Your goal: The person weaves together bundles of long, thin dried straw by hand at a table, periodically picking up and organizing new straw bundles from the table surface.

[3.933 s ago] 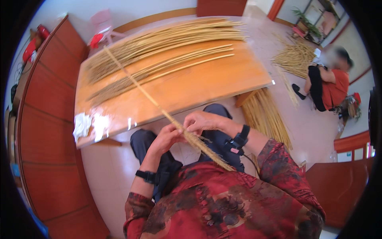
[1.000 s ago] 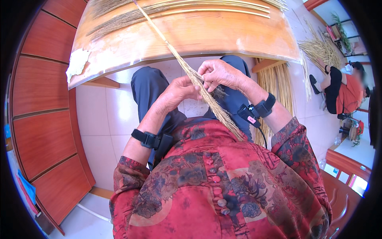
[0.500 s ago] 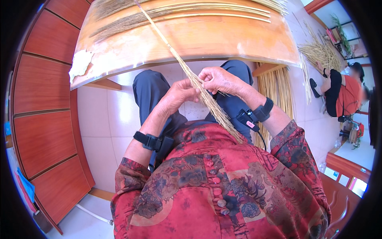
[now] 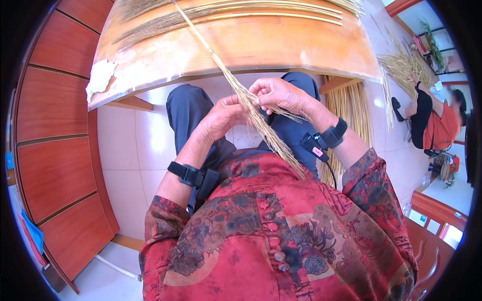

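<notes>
A long stalk of broom straw [image 4: 271,136] slants from the table top down to my lap, its bushy seed head lying over my thighs and against my shirt. My left hand [image 4: 227,116] is closed round the left side of the head, just below where it begins to branch. On the other side, my right hand [image 4: 277,95] pinches a few strands between thumb and fingers. Those strands [image 4: 287,113] stick out to the right, apart from the rest of the head. The thin stem rests across the table's near edge.
On the wooden table [image 4: 281,47] lie several more straw stalks [image 4: 241,11]; its left corner has a peeling white patch [image 4: 101,80]. Bundled stalks [image 4: 349,108] lie beneath its right end. A person [image 4: 438,119] sits at right near a straw heap [image 4: 405,67]. Red cabinets [image 4: 54,103] line the left.
The pinched strands now stand out farther to the right from the seed head. My right hand has shifted slightly. The person at the right has leaned and moved an arm.
</notes>
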The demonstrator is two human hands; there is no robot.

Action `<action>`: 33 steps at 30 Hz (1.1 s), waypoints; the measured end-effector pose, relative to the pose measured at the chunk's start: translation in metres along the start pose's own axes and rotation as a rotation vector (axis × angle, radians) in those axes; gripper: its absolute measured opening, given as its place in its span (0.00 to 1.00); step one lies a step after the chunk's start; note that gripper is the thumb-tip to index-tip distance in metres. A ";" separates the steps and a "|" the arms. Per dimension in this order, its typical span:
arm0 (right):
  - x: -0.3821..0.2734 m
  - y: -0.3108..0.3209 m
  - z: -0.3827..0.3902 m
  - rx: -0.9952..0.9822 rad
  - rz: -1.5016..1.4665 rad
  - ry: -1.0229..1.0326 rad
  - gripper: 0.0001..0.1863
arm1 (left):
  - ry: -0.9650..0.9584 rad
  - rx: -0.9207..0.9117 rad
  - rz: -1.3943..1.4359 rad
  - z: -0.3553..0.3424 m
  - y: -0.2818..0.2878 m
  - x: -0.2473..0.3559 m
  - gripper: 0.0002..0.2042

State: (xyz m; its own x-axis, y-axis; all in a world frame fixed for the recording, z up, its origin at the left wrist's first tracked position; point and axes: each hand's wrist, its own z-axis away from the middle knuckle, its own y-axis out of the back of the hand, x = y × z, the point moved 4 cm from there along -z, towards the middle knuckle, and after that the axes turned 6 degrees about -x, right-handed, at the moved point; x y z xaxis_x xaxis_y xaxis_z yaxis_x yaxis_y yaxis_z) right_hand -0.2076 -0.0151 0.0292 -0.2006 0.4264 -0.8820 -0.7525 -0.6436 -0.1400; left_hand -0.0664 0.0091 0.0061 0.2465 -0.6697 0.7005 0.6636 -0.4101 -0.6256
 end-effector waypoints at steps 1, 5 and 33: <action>0.000 0.000 0.000 -0.006 -0.017 -0.007 0.13 | 0.003 -0.001 0.015 0.000 0.000 0.000 0.09; 0.001 0.000 -0.001 -0.047 -0.058 0.000 0.16 | 0.029 0.017 0.034 0.001 -0.001 0.001 0.09; -0.003 -0.005 -0.002 -0.054 0.057 -0.003 0.16 | 0.039 -0.002 -0.038 -0.001 0.001 0.000 0.13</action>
State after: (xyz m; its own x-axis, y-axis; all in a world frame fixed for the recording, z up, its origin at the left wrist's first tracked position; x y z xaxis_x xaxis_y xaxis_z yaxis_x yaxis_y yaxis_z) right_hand -0.2016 -0.0144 0.0321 -0.2441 0.3894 -0.8881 -0.7045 -0.7006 -0.1136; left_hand -0.0668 0.0082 0.0048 0.1937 -0.6773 0.7098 0.6707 -0.4366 -0.5997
